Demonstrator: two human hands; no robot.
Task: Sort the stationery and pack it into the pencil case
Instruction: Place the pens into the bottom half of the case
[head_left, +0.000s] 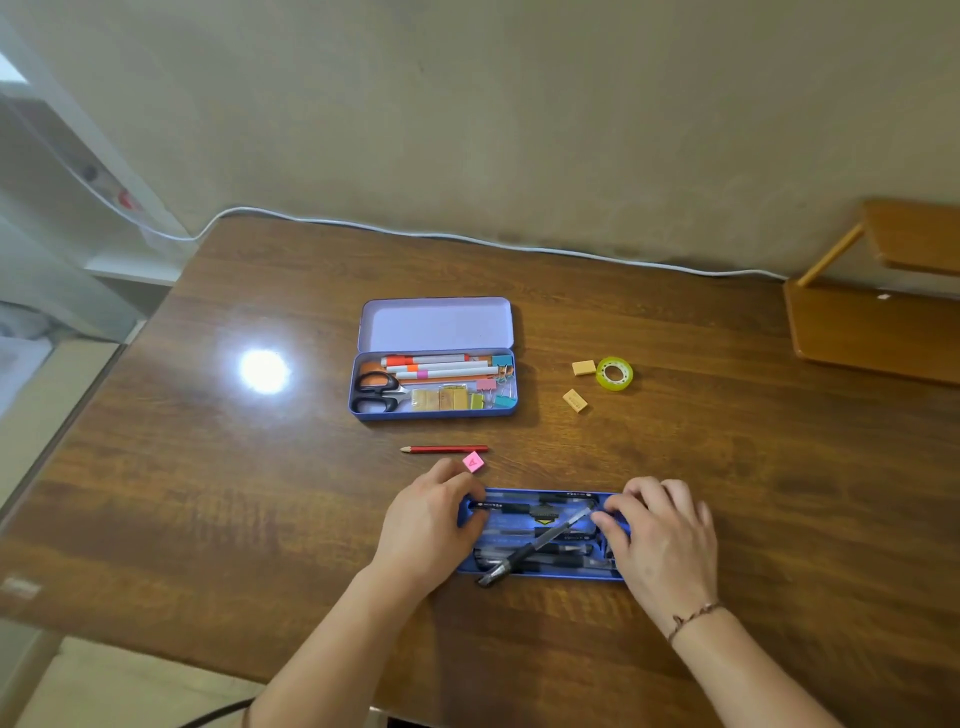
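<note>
1. Blue tray (540, 571) of dark pens sits between my hands at the near middle of the worktop (208, 493). My left hand (431, 525) takes its left end in a narrow grip, fingers curled over the rim.
2. My right hand (660, 540) grips the right end the same way, fingers curled over the rim; a thin bracelet (693, 618) circles that wrist.
3. One black pen (535, 545) lies slantwise across the others in the tray, its cap end sticking out over the near rim toward 7 o'clock.
4. At 12 o'clock from my left hand, just beside my fingertips, rests a small pink eraser (473, 461); just beyond it lies a red pencil (444, 449), point toward 9 o'clock.
5. Farther on at 12 o'clock the pencil case (434, 413) stands open, lid (436, 325) raised at the back. Inside I see scissors (376, 392) at the left end, markers (436, 366) along the back, yellowish erasers and coloured binder clips (496, 387) toward the right.
6. At 2 o'clock from the case lie two tan erasers (583, 368) (575, 400), well apart from the tray, with a yellow tape roll (614, 373) just beside the farther one.
7. A white cable (467, 238) runs along the far edge of the worktop.
</note>
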